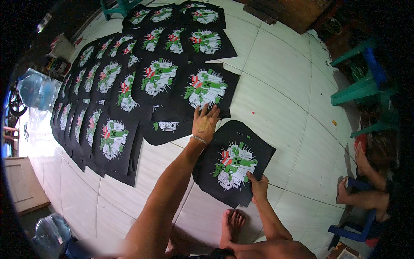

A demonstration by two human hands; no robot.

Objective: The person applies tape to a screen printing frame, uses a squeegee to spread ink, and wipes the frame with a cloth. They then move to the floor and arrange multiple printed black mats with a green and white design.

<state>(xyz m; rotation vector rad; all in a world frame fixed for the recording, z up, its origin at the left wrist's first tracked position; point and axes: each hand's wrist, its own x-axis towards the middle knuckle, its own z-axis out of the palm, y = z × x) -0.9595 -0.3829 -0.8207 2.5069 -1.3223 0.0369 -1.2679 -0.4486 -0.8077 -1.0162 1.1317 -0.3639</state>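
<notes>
My right hand [259,188] pinches the lower right edge of a black cut fabric panel [235,162], thumb on top of it. That panel carries a green, white and red print and slants above my feet. Over to the left, my left hand [204,125] has its fingers spread flat on the near edge of a similar panel [208,89] lying on the floor. Many more such panels [114,139] overlap in rows to the left and beyond it, prints facing up.
White tiles [276,90] cover the floor. Green plastic stools [355,90] stand at the right, near another person's bare legs [364,196] and a blue stool [355,231]. Clear water jugs [39,90] stand at the left. A wooden panel [26,185] is at the left edge.
</notes>
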